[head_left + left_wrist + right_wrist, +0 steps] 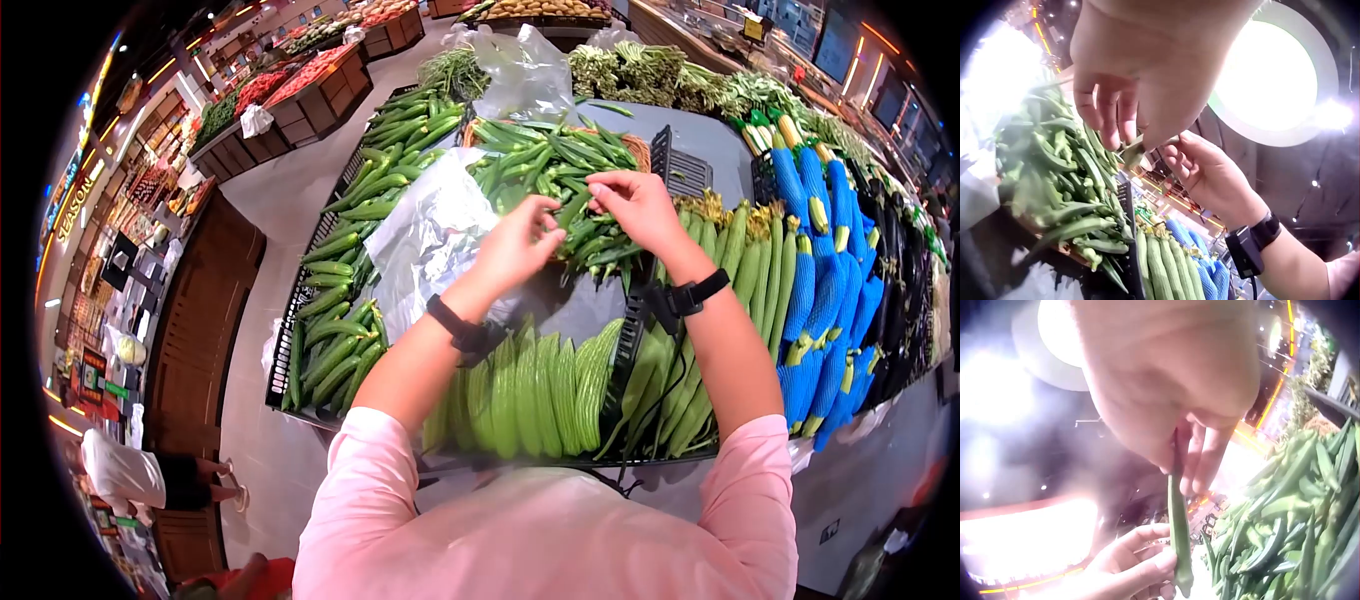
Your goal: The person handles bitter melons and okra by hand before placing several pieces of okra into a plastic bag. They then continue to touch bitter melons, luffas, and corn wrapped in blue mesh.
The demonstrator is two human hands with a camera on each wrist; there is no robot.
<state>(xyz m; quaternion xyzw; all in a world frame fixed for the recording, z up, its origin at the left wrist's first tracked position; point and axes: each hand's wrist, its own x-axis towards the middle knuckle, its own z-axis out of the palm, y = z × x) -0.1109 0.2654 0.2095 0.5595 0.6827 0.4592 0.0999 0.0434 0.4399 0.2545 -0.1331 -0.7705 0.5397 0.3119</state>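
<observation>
While your forearms (735,365) stretch toward a heaped green okra pile (510,155), your bare left hand (518,245) pinches one slim green okra pod (1179,528) near its stem end, your bare right hand (640,208) its narrow tip, pod held above the pile

Grey floor (260,310); brown counter (205,310) left, lit sign (78,210) beyond. Dark ceiling (1288,181), round lamp (1266,81) glaring white.
</observation>
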